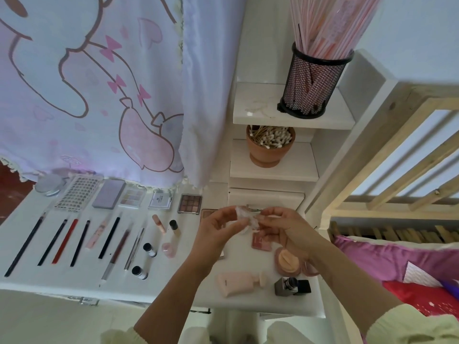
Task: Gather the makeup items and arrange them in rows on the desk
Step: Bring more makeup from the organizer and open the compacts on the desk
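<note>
On the white desk (49, 279) makeup lies in rows: palettes along the back, such as a lilac compact (108, 194) and a brown eyeshadow palette (189, 203), and pencils and brushes in front, among them a red pencil (65, 240). Above the desk's right part my left hand (218, 230) and my right hand (285, 229) both pinch a small crumpled clear plastic piece (248, 216) between them. Below them lie a pink blush (260, 242), an open powder puff compact (288, 263), a pink bottle (238, 283) and a dark glass bottle (291, 286).
A cartoon-print cloth (87, 95) hangs behind the desk. White shelves at the right hold a clay pot of cotton swabs (270, 145) and a black mesh cup (313, 83) of pink sticks. A wooden bed frame (387, 170) and pink bedding (372, 259) stand to the right.
</note>
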